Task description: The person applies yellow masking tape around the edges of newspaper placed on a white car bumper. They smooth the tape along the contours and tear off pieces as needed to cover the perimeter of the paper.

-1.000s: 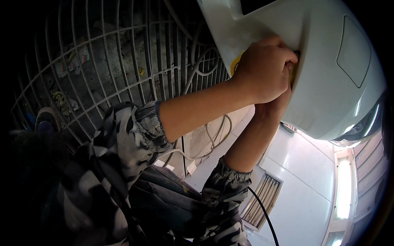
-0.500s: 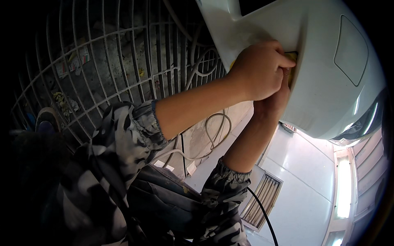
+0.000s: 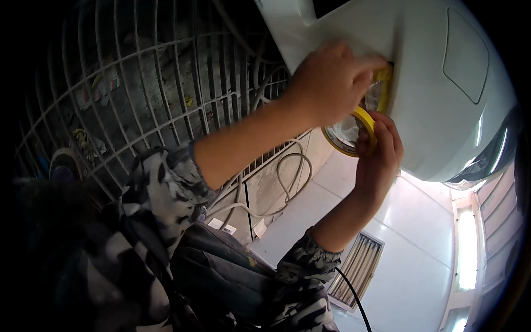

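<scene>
Two bare hands of ours are raised to a white panel [image 3: 420, 83], both in patterned sleeves [image 3: 166, 188]. Our right hand [image 3: 380, 152] has its grip closed round a roll of yellow tape [image 3: 369, 123], thumb and fingers at its near rim; the roll is just below our left hand and beside the panel's edge. A yellow strip [image 3: 385, 94] runs along that edge. Our left hand [image 3: 326, 83] is blurred, its fingertips at the strip's upper end; we cannot tell whether its grip pinches anything. Left of us stand metal bars [image 3: 177, 40], with a pale hose [image 3: 253, 210] looping below.
</scene>
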`<control>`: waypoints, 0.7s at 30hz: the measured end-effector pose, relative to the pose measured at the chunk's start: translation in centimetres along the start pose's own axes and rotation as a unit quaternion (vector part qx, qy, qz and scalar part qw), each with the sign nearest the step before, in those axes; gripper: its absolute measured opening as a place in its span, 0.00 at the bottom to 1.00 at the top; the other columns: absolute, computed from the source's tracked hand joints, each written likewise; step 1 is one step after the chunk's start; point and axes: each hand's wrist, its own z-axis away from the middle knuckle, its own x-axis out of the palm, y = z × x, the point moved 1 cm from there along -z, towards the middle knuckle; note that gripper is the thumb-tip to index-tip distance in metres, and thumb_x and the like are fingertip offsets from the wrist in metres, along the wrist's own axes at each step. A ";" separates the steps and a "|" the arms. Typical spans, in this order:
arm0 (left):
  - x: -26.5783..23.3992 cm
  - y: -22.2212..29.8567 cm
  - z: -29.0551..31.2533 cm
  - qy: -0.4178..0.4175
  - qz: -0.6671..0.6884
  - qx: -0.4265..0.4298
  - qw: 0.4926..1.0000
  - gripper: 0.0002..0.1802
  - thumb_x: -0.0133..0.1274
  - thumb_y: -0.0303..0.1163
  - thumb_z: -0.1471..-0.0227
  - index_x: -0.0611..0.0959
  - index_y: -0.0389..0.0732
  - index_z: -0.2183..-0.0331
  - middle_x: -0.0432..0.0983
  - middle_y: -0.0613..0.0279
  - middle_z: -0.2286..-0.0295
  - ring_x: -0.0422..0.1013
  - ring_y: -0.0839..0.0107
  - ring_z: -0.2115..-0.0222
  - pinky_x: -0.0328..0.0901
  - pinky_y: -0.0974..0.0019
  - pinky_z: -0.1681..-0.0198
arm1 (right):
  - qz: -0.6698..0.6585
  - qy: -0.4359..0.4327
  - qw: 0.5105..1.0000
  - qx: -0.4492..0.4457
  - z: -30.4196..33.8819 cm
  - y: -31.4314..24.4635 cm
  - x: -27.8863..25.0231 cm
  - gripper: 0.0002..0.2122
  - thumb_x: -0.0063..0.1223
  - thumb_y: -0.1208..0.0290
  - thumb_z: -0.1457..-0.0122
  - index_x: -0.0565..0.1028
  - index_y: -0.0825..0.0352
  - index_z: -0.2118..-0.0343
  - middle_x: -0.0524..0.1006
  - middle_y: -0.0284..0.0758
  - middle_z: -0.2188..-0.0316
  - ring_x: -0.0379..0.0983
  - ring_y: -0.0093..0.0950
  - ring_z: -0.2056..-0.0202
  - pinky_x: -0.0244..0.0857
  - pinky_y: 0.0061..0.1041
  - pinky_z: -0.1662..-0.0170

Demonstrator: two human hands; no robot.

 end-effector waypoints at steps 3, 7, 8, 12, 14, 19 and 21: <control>-2.2 0.1 -1.3 -0.071 0.149 -0.093 0.982 0.13 0.49 0.35 0.41 0.81 0.42 0.57 0.75 0.62 0.70 0.70 0.74 0.69 0.65 0.71 0.65 | -0.055 0.004 0.996 -0.072 1.9 -0.9 -1.5 0.10 0.52 0.71 0.41 0.76 0.74 0.61 0.74 0.34 0.74 0.67 0.19 0.75 0.59 0.16 0.74; -3.8 1.9 0.6 -0.213 0.285 -0.195 0.914 0.15 0.55 0.35 0.43 0.80 0.36 0.57 0.74 0.66 0.71 0.69 0.81 0.69 0.66 0.76 0.64 | -0.008 0.052 0.987 -0.155 3.8 0.1 -2.2 0.10 0.57 0.72 0.41 0.75 0.74 0.61 0.76 0.34 0.76 0.69 0.20 0.78 0.63 0.16 0.74; -4.2 2.6 1.1 -0.233 0.293 -0.206 0.904 0.15 0.56 0.34 0.44 0.79 0.36 0.56 0.74 0.66 0.71 0.69 0.80 0.69 0.66 0.75 0.64 | 0.010 0.057 0.984 -0.170 4.2 0.1 -2.2 0.10 0.57 0.73 0.41 0.75 0.74 0.61 0.76 0.35 0.75 0.70 0.20 0.77 0.64 0.16 0.73; -3.8 2.4 2.9 -0.212 0.295 -0.254 0.896 0.21 0.58 0.32 0.45 0.76 0.32 0.51 0.75 0.65 0.69 0.70 0.79 0.67 0.67 0.76 0.62 | 0.010 0.040 0.969 -0.244 5.5 0.6 -2.3 0.12 0.60 0.73 0.43 0.75 0.76 0.60 0.78 0.40 0.68 0.74 0.22 0.74 0.71 0.18 0.69; -3.8 2.1 3.1 -0.250 0.378 -0.295 0.841 0.19 0.57 0.30 0.45 0.78 0.31 0.53 0.77 0.63 0.67 0.72 0.79 0.67 0.67 0.76 0.61 | -0.024 0.014 0.964 -0.264 6.1 1.5 -2.7 0.12 0.60 0.74 0.43 0.74 0.76 0.61 0.77 0.40 0.67 0.75 0.25 0.72 0.71 0.20 0.66; -3.9 1.4 3.3 -0.278 0.412 -0.290 0.818 0.13 0.58 0.29 0.46 0.81 0.33 0.60 0.78 0.65 0.69 0.72 0.81 0.68 0.67 0.77 0.62 | -0.034 -0.044 0.964 -0.260 6.0 4.1 -3.5 0.11 0.59 0.77 0.44 0.73 0.76 0.61 0.75 0.39 0.64 0.73 0.26 0.64 0.68 0.22 0.58; -4.2 1.4 3.2 -0.286 0.389 -0.302 0.822 0.10 0.58 0.29 0.47 0.81 0.33 0.63 0.77 0.66 0.70 0.71 0.81 0.68 0.66 0.78 0.64 | -0.037 -0.061 0.969 -0.235 6.0 4.3 -3.5 0.11 0.57 0.81 0.46 0.72 0.76 0.60 0.74 0.38 0.64 0.71 0.26 0.62 0.67 0.22 0.56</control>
